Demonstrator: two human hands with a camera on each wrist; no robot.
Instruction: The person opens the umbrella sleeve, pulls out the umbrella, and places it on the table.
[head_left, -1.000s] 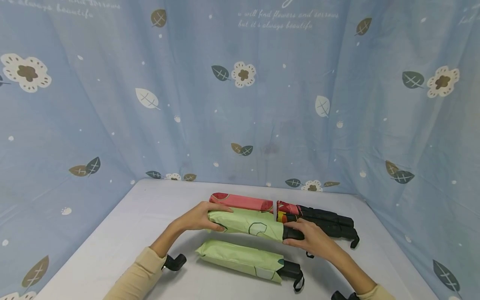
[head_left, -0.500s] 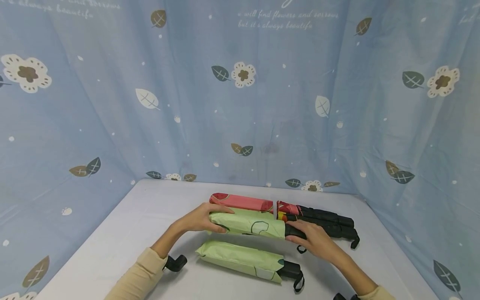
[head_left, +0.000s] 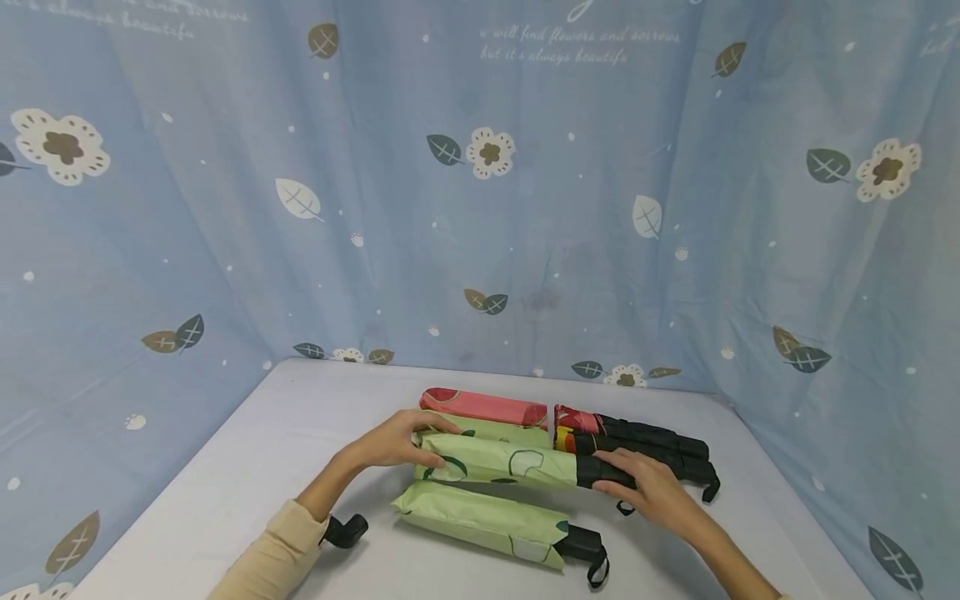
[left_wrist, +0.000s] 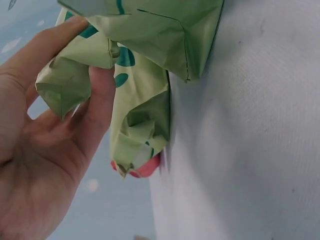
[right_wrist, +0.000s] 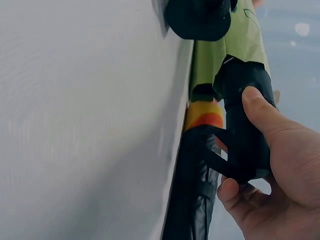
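When seen from the head, green umbrella (head_left: 517, 463) over white desk (head_left: 322, 408), between second green umbrella (head_left: 495, 431) behind and third green umbrella (head_left: 480, 517) in front, with left-hand grip (head_left: 397, 439) clamped on the covered end and right-hand grip (head_left: 654, 486) clamped on black handle (head_left: 588, 470). Farther back, red umbrella (head_left: 487, 407) and, alongside, two dark folded umbrellas (head_left: 652, 433). On blue curtain (head_left: 540, 233), "u will find flowers and sorrows"; higher lettering cut off. From the left wrist, fingers (left_wrist: 102, 95) round a crumpled green corner; red umbrella mostly hidden. From the right wrist, thumb (right_wrist: 260, 105) on the handle, black strap (right_wrist: 218, 164) near yellow-orange band (right_wrist: 202, 119); contact between umbrellas hard to tell.
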